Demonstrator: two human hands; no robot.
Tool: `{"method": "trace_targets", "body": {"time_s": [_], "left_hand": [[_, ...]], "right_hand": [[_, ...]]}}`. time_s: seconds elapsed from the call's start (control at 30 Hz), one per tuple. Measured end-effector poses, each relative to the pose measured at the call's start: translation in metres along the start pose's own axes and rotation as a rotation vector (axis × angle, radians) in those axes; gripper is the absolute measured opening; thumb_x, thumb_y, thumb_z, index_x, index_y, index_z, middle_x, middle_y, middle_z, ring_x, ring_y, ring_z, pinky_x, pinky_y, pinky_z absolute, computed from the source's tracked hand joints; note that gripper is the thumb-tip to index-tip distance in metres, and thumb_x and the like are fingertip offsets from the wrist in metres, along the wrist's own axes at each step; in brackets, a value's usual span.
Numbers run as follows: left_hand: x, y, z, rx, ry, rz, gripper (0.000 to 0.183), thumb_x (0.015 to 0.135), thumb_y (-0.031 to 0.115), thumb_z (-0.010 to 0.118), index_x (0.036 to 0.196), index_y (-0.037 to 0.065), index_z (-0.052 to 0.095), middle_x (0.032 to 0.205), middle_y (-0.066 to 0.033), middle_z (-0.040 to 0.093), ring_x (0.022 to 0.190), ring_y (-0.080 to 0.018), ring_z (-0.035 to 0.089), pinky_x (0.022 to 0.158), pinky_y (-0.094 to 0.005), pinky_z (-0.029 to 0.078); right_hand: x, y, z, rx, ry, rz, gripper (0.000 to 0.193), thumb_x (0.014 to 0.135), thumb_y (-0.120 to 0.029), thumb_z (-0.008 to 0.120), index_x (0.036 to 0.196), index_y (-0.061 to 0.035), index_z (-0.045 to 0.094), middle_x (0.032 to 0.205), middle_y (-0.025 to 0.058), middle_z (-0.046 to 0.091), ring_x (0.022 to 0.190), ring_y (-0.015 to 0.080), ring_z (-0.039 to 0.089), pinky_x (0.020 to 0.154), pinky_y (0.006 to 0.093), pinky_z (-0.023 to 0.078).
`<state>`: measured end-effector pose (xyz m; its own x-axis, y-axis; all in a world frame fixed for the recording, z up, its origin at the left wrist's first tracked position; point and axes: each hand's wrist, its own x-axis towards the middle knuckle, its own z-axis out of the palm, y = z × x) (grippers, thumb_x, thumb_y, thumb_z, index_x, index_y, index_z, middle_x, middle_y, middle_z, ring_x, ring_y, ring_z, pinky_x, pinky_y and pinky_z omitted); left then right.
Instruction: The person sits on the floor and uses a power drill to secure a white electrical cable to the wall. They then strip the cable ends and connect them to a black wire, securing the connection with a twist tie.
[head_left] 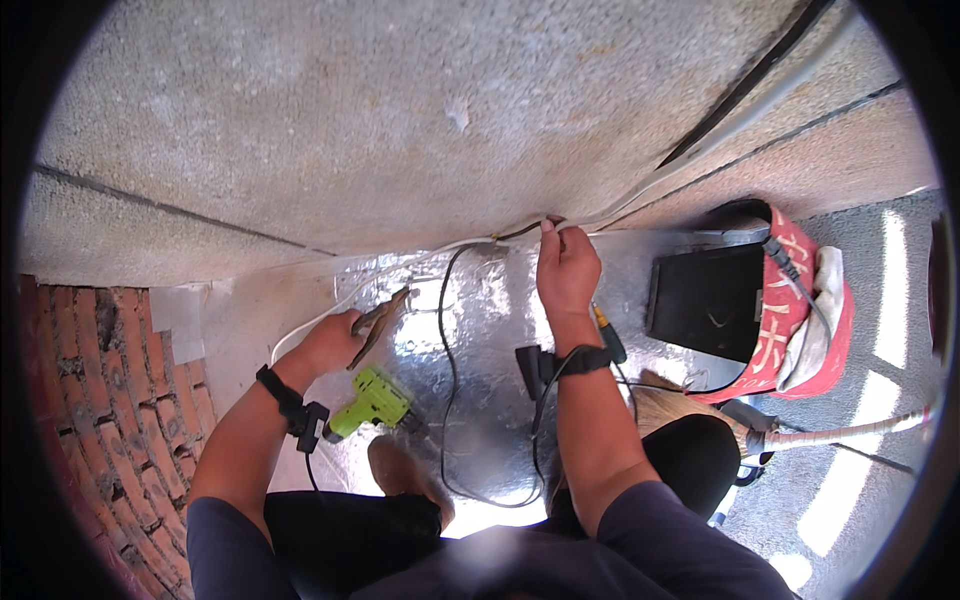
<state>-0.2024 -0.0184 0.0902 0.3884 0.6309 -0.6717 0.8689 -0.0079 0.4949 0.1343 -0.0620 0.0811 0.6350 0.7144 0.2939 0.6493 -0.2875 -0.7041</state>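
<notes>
My left hand (332, 343) is closed around a pair of worn pliers (383, 318), whose jaws point up and to the right, away from any cable. Beside the foot of the wall, my right hand (569, 270) pinches a dark cable (520, 232) between thumb and fingers. A white cable (385, 266) runs along the wall base and comes together with the dark one left of that hand. From there a thin black cord (449, 340) hangs down in a loop between my arms. Below my left hand lies a lime-green drill (372, 402).
On the right stands a red bucket (835, 352) with a dark flat panel (705, 300) and a whitish glove (808, 335) over its rim. A yellow-and-black tool (609, 334) lies beside my right wrist. A broom (668, 405) is near my right knee. Brickwork (120, 400) borders the left.
</notes>
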Motion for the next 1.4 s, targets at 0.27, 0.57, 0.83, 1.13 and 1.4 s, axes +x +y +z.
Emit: {"method": "trace_targets", "body": {"time_s": [0.27,0.57,0.83,1.13,1.4], "left_hand": [[0.004,-0.010,0.002,0.036,0.048,0.071,0.028,0.084,0.026,0.055,0.096,0.001,0.060,0.085,-0.0259,0.064,0.082,-0.0418,0.062,0.072,-0.0443,0.048],[0.006,-0.009,0.006,0.146,-0.005,0.029,0.035,0.085,0.035,0.052,0.094,0.003,0.063,0.090,-0.0232,0.066,0.089,-0.0413,0.062,0.079,-0.0465,0.048],[0.009,-0.006,0.014,0.210,-0.003,0.070,0.037,0.082,0.037,0.056,0.098,0.004,0.064,0.091,-0.0213,0.067,0.089,-0.0368,0.064,0.079,-0.0425,0.050],[0.005,0.014,0.020,0.184,0.026,0.166,0.039,0.086,0.039,0.053,0.100,0.004,0.064,0.097,-0.0220,0.066,0.094,-0.0384,0.062,0.082,-0.0445,0.048],[-0.007,0.025,0.004,0.191,-0.068,0.051,0.043,0.093,0.042,0.043,0.102,0.006,0.065,0.098,-0.0217,0.066,0.094,-0.0390,0.062,0.082,-0.0445,0.048]], "right_hand": [[0.026,-0.072,-0.051,0.244,0.125,-0.092,0.020,0.089,-0.018,0.064,0.101,-0.0014,0.062,0.083,0.0131,0.065,0.068,0.0209,0.065,0.058,0.0306,0.051],[0.043,-0.106,-0.091,0.345,0.260,-0.173,0.038,0.083,-0.011,0.069,0.114,0.0035,0.052,0.084,0.0065,0.058,0.074,0.0168,0.058,0.071,0.0283,0.048],[0.057,-0.142,-0.127,0.570,0.123,-0.386,0.021,0.096,-0.011,0.050,0.108,0.0037,0.059,0.083,0.0094,0.063,0.081,0.0157,0.061,0.076,0.0289,0.048],[0.082,-0.149,-0.126,0.407,-0.282,-0.487,0.020,0.095,-0.015,0.055,0.105,0.0011,0.063,0.087,0.0089,0.066,0.079,0.0164,0.064,0.071,0.0278,0.049],[0.074,-0.136,-0.115,0.139,-0.460,-0.602,0.016,0.092,-0.016,0.060,0.100,-0.0038,0.067,0.086,0.0121,0.064,0.079,0.0228,0.063,0.074,0.0307,0.049]]}}
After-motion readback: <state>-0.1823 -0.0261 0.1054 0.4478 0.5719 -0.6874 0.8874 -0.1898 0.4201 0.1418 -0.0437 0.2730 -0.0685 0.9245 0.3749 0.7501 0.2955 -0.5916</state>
